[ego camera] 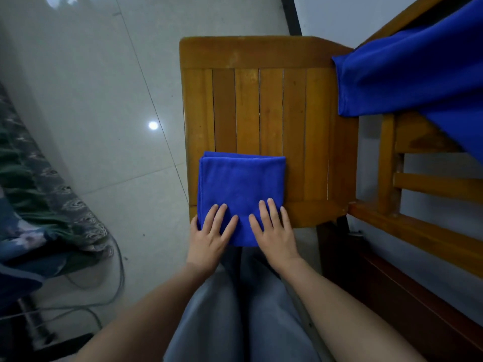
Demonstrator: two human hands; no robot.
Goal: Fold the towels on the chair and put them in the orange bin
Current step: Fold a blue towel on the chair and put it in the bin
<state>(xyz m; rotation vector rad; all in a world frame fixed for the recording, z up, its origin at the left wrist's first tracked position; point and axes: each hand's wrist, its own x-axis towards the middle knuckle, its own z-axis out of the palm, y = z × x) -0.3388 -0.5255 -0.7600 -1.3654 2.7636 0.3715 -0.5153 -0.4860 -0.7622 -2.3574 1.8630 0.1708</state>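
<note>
A folded blue towel (240,184) lies on the near left part of the wooden chair seat (271,105), its near edge hanging slightly over the front. My left hand (209,233) rests flat on its near left corner, thumb at the towel's side edge. My right hand (274,231) presses flat on the near right corner with fingers spread. Another blue towel (407,74) hangs unfolded over the chair's backrest at the upper right. The orange bin is not in view.
The chair backrest rails (418,189) run along the right. Pale floor tiles (104,100) fill the left side. A patterned fabric (39,194) and cables (115,283) lie at the lower left. My legs in grey trousers (235,309) are below the chair.
</note>
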